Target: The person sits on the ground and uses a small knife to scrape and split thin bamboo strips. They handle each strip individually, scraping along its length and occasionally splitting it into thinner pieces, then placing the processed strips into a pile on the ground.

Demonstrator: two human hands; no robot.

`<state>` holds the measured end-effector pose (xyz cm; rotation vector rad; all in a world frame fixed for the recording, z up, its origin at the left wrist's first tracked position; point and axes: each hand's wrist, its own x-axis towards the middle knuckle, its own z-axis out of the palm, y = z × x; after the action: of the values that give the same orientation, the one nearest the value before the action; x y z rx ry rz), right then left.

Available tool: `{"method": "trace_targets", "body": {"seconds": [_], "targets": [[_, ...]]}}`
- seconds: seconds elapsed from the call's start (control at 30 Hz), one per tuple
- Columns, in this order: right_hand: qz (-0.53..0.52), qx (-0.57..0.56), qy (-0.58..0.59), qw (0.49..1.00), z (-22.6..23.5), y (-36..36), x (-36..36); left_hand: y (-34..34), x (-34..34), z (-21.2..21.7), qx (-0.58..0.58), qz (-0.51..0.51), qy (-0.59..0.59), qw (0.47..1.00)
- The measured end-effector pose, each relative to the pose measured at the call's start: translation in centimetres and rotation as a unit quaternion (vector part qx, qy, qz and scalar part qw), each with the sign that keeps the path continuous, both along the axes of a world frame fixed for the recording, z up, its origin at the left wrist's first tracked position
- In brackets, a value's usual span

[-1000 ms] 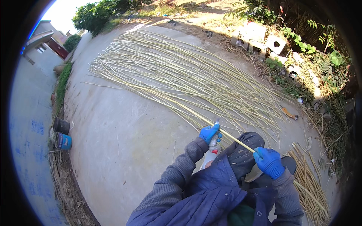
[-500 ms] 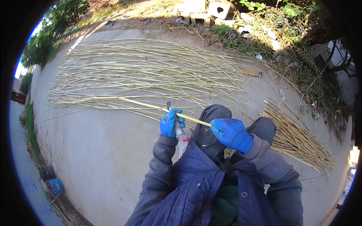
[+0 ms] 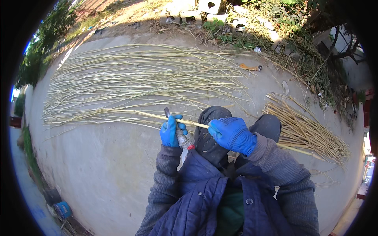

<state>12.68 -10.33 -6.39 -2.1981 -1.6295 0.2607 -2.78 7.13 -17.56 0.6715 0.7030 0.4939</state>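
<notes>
My left hand [image 3: 169, 133], in a blue work glove, is closed around a knife [image 3: 183, 140] whose handle is wrapped in pale material. Its dark tip stands up above my fingers. A long yellowish cane [image 3: 151, 115] crosses at the knife, by my left thumb and fingers. My right hand [image 3: 235, 136], also gloved in blue, grips the cane over my knees. The far part of the cane runs left over many thin canes [image 3: 138, 80] spread on the ground. What seems to be its other end passes under my right forearm to the right.
A bundle of darker canes [image 3: 307, 131] lies right of my knees. An orange-handled tool [image 3: 249, 67] rests on the concrete [image 3: 102, 165] beyond the spread canes. Hollow blocks [image 3: 191, 16] and plants line the far edge. A blue bucket [image 3: 63, 209] stands at lower left.
The whole view has tilted slightly, shifting the ground and canes in the picture. Both hands keep their grips, with the cane and knife in nearly the same arrangement.
</notes>
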Motion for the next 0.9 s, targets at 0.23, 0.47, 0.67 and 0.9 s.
{"method": "trace_targets", "body": {"seconds": [0.23,0.47,0.67,0.9], "targets": [[-0.015,-0.044,-0.021,0.999,-0.9,1.4,-0.9,-4.3,1.4,0.6,0.063,0.021,-0.009,0.998],[-0.007,-0.005,0.010,1.000,0.5,1.1,-0.5,-4.0,2.1,2.2,0.041,-0.084,-0.035,0.995],[0.001,-0.007,-0.012,1.000,2.0,-1.1,0.8,-1.0,1.9,1.8,0.045,0.074,-0.060,0.994],[-0.010,0.001,-0.005,1.000,2.5,-1.2,1.1,-3.8,3.3,2.9,0.054,0.001,-0.034,0.998]]}}
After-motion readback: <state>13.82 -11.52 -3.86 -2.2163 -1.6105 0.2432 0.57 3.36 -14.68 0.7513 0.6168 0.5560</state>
